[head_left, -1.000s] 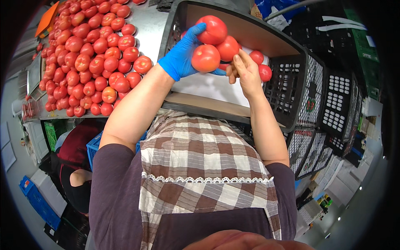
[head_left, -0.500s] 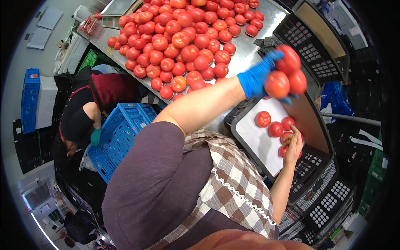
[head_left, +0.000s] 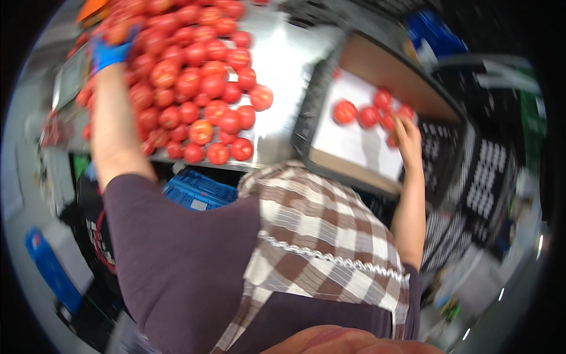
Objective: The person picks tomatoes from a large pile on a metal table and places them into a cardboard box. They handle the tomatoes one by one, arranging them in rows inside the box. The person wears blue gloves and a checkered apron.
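My left hand (head_left: 111, 52), in a blue glove, reaches far left to the large heap of red tomatoes (head_left: 188, 82). It is blurred, but its fingers curve round an orange-red tomato (head_left: 119, 32) at the heap's edge; whether it holds more is unclear. My bare right hand (head_left: 407, 131) is inside the black crate (head_left: 303, 112) at the right, its fingers stretched out against the tomatoes there. A single tomato (head_left: 345, 112) lies apart from that cluster on the crate's white liner (head_left: 354, 144). Fingertips of the right hand are partly hidden among the tomatoes.
The heap and crate stand on a metal table (head_left: 274, 53). A blue plastic crate (head_left: 197, 190) is below its near edge, beside my left arm. More black crates (head_left: 483, 180) stand at the right. Blue plastic (head_left: 433, 35) lies beyond the crate.
My left hand has swung from above the black crate, where it held several tomatoes, leftward to the heap. My right hand stays among the crate's tomatoes. The view has turned.
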`<state>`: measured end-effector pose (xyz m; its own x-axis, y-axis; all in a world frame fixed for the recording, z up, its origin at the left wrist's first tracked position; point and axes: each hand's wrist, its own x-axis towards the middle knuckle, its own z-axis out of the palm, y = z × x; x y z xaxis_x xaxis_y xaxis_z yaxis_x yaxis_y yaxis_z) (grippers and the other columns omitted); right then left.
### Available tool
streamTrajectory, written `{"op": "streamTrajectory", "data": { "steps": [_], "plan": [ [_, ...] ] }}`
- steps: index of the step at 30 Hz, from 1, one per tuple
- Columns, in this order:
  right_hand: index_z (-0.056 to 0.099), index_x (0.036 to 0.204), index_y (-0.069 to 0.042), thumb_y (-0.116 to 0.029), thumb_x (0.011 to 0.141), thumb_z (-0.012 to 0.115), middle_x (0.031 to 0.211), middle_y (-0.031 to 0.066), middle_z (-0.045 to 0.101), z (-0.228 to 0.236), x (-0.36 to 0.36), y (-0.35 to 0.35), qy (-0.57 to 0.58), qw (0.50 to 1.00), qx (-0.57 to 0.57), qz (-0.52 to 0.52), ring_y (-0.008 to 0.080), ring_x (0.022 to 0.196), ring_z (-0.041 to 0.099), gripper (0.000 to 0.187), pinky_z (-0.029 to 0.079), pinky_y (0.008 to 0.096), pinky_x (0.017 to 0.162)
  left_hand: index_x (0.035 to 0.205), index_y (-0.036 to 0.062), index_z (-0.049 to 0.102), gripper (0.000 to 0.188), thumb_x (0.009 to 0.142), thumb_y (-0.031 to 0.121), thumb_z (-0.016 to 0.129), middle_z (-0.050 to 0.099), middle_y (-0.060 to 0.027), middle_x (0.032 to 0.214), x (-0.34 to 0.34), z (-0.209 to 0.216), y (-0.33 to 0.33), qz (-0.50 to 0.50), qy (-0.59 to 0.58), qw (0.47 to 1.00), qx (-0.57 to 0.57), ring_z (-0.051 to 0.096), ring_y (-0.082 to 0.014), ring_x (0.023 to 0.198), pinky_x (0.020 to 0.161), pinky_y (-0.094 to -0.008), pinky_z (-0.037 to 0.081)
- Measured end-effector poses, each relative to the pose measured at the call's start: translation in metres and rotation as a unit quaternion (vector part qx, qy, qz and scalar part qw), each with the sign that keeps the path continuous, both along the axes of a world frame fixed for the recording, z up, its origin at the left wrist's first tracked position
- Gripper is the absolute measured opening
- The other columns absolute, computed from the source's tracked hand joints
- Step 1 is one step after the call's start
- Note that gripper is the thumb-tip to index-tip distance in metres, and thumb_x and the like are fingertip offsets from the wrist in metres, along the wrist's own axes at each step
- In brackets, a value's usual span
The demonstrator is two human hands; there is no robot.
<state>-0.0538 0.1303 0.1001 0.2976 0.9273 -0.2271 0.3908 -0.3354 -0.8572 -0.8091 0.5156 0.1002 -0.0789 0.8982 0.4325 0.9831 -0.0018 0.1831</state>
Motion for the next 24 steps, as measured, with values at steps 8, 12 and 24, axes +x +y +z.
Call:
{"op": "streamTrajectory", "data": {
  "steps": [8, 12, 24],
  "plan": [
    [0.07, 0.115, -0.002, -0.023, 0.097, 0.069, 0.09, 0.0043, 0.072, 0.007, 0.031, -0.013, -0.073, 0.984, 0.102, -0.13, 0.0098, 0.08, 0.065, 0.027, 0.052, 0.0246, 0.072, 0.159, 0.011, 0.025, 0.075, 0.098, 0.027, 0.065, 0.02, -0.02, 0.164, 0.151, 0.022, -0.02, 0.036, -0.887, 0.455, -0.072, 0.035, -0.0357, 0.145, 0.119, -0.0555, 0.036],
    [0.067, 0.124, -0.006, -0.024, 0.082, 0.083, 0.101, 0.01, 0.072, 0.041, 0.012, -0.083, -0.118, 0.985, 0.108, 0.072, 0.02, 0.093, 0.068, 0.048, 0.054, 0.0338, 0.084, 0.14, 0.0101, 0.054, 0.043, 0.105, 0.035, 0.053, 0.062, -0.011, 0.133, 0.323, -0.024, -0.168, -0.188, -0.737, 0.497, -0.418, 0.06, -0.0291, 0.12, 0.095, -0.05, 0.053],
    [0.068, 0.079, -0.013, -0.041, 0.069, 0.083, 0.077, 0.0006, 0.064, 0.038, 0.026, -0.158, -0.443, 0.87, 0.213, 0.038, 0.0219, 0.081, 0.065, 0.033, 0.048, 0.0358, 0.074, 0.116, -0.0026, 0.064, 0.027, 0.09, 0.007, 0.062, 0.072, -0.0128, 0.1, 0.422, -0.013, -0.248, -0.165, -0.553, 0.628, -0.522, 0.07, -0.025, 0.084, 0.072, -0.0365, 0.06]
  ]
}}
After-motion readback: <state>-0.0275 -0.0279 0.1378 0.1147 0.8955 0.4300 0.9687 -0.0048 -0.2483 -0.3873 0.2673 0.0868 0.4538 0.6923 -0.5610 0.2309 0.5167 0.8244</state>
